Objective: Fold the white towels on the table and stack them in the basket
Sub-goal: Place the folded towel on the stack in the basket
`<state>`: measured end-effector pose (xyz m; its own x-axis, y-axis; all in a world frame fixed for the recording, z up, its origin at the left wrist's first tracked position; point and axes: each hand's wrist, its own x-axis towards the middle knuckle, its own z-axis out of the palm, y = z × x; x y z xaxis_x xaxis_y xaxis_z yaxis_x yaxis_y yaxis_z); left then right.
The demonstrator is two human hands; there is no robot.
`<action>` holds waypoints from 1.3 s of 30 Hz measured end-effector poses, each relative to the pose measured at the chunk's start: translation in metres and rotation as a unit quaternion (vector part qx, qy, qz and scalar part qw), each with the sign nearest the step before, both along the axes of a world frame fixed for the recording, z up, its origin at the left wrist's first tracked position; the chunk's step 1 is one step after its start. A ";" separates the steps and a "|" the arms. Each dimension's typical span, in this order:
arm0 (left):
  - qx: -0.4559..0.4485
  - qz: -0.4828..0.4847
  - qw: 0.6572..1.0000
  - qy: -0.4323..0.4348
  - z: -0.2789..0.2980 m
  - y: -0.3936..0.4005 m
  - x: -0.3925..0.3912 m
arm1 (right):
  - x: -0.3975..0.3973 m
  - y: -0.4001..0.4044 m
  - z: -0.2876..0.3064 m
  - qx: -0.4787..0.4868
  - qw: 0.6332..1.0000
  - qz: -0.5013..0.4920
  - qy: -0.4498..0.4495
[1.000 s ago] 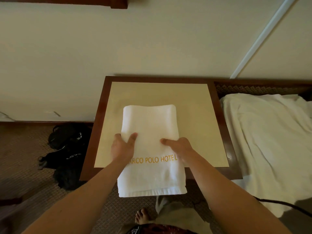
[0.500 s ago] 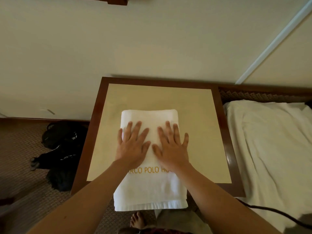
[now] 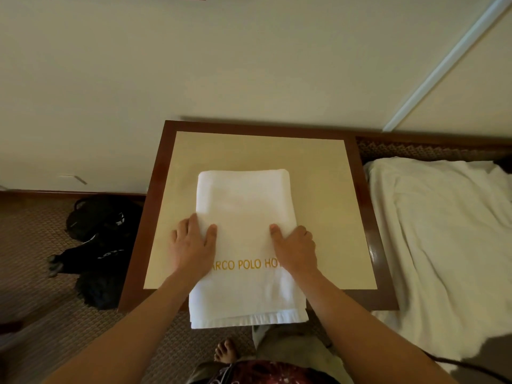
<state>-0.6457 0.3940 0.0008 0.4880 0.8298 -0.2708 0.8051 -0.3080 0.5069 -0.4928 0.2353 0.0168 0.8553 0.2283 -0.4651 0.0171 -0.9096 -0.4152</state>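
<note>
The table (image 3: 327, 173) sits under both your hands, w/ a rumpled white sheet (image 3: 432, 231) off to the right of your right hand and a dark bag (image 3: 97, 239) on the carpet left of your left hand. The towel (image 3: 243, 206), folded into a long strip, lies btwn your hands: far end ahead of your fingertips on the tabletop, near end hanging off the table edge toward you.

Left hand (image 3: 191, 248) grips the strip's left edge, thumb on top, fingers along the side. Right hand (image 3: 297, 249) does the same on the right edge. Hands are apart, one per side, each clamped on towel.

Handling, as a guess: thick terry, soft, light, not slippery, nothing fragile. It'll sag and the layers may slide apart if you lift by one side. Take it at both long edges as now, or slide palms under the middle, and bring the hanging end up over the top.

Hidden: no basket in view, no other towels I can pick out for sure. The gold lettering is partly covered by your hands. Can't tell how many layers the fold has.
</note>
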 end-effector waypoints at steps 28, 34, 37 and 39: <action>-0.270 -0.203 0.931 -0.141 0.056 -0.179 0.052 | -0.041 -0.241 0.053 0.373 0.872 -0.310 0.067; -0.267 -0.321 0.896 -0.150 0.077 -0.282 0.122 | -0.014 -0.358 0.063 0.404 0.831 -0.383 0.000; -0.266 -0.361 0.881 -0.149 0.084 -0.341 0.154 | 0.001 -0.419 0.067 0.425 0.808 -0.408 -0.010; -0.266 -0.379 0.874 -0.144 0.087 -0.388 0.176 | 0.015 -0.468 0.067 0.429 0.797 -0.425 -0.020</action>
<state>-0.4701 0.0059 0.0880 0.9547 0.0312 -0.2960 0.2873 -0.3566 0.8890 -0.4778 -0.2324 0.0833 0.8812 -0.2220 -0.4174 -0.4243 0.0178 -0.9053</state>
